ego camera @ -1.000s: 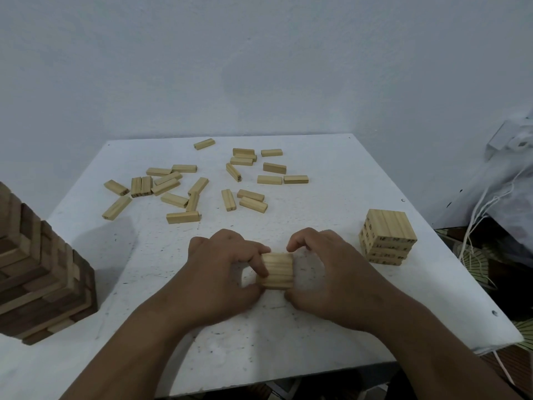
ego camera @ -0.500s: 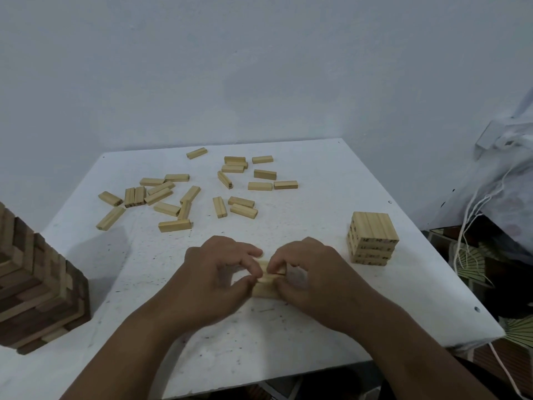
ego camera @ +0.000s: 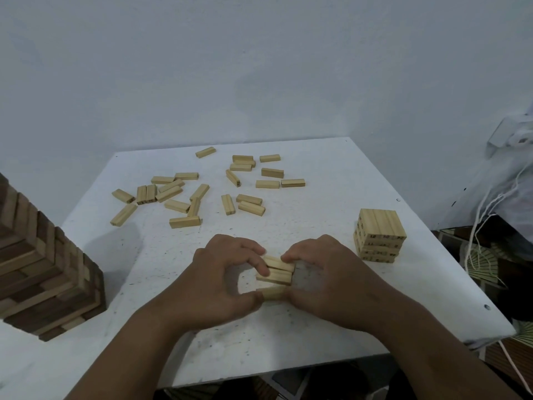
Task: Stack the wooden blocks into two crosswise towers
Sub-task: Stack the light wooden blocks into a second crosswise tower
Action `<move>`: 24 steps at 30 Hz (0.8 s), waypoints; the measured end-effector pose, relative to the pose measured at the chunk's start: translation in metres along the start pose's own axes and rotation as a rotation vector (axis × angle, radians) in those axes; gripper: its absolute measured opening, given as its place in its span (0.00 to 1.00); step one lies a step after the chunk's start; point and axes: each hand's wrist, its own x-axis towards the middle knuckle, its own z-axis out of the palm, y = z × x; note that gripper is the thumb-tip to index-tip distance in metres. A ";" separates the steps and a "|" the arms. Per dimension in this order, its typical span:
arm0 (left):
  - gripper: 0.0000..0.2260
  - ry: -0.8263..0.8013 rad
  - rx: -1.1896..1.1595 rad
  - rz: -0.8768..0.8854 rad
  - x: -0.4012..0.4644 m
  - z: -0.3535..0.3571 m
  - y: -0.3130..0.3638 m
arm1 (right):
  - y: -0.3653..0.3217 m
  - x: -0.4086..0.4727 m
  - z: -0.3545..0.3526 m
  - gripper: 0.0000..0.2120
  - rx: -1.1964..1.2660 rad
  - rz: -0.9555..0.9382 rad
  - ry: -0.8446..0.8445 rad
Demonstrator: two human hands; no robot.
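Three light wooden blocks (ego camera: 276, 275) lie side by side near the middle front of the white table (ego camera: 331, 180). My left hand (ego camera: 222, 278) pinches them from the left with fingers and thumb curled round their ends. My right hand (ego camera: 331, 281) holds them from the right, fingertips on the top block, its thumb hidden. A short crosswise tower (ego camera: 379, 235) of light numbered blocks stands at the right. Several loose blocks (ego camera: 199, 192) lie scattered across the far half of the table.
A large tower of darker wooden blocks (ego camera: 43, 272) stands at the left edge, close to my left forearm. White cables (ego camera: 484, 215) and a bag hang off the right side. The wall stands right behind the table.
The blocks, held as a tight bundle a second ago, now lie spread flat between my hands. The camera has tilted, so the whole scene sits lower in the view.
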 end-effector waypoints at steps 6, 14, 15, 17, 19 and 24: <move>0.22 0.002 0.015 -0.015 -0.001 0.001 -0.004 | -0.002 0.001 0.003 0.26 -0.040 0.013 0.008; 0.16 0.032 0.048 0.036 0.002 0.006 -0.013 | 0.002 -0.001 0.004 0.27 -0.016 0.073 0.014; 0.15 0.039 0.054 0.039 0.002 0.007 -0.014 | 0.003 -0.001 0.004 0.27 -0.010 0.076 0.015; 0.15 0.050 0.071 0.048 0.003 0.007 -0.015 | 0.004 -0.002 0.003 0.27 -0.012 0.078 0.019; 0.14 0.052 0.076 0.055 0.003 0.007 -0.015 | 0.003 -0.001 0.003 0.26 -0.012 0.080 0.014; 0.14 0.047 0.067 0.052 0.003 0.006 -0.012 | 0.002 -0.001 0.004 0.25 -0.014 0.069 0.000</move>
